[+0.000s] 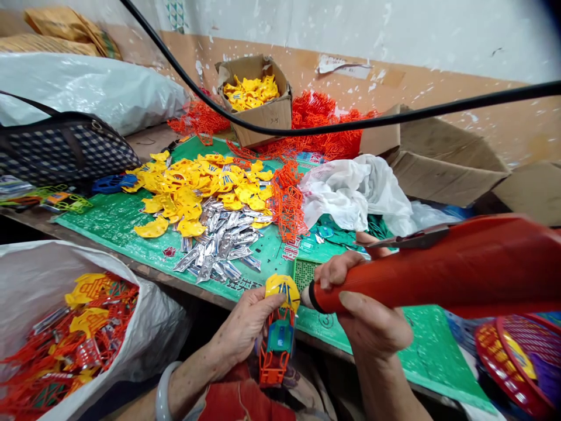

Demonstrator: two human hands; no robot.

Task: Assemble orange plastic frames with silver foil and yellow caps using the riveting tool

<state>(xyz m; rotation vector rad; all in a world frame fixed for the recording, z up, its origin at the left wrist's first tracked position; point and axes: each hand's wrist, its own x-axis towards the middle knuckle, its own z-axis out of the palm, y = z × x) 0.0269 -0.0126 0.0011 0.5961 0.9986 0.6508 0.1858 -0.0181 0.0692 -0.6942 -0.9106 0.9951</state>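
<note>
My left hand grips a toy vehicle body low at the table's front edge, the thumb lying on its yellow front panel. An orange lattice frame and a green middle piece make up the rest of it. Wrapped round a red, gun-like power tool, probably an electric screwdriver, is my right hand. The tool's narrow tip meets or nearly meets the right side of the yellow panel; contact is hard to tell. Just behind the tip sits a small green tray of tiny pieces.
Yellow panels, silver strips and orange frames lie heaped on the green-covered table. A white sack of assembled pieces stands at left. Behind are a carton and white plastic. A black cable crosses above.
</note>
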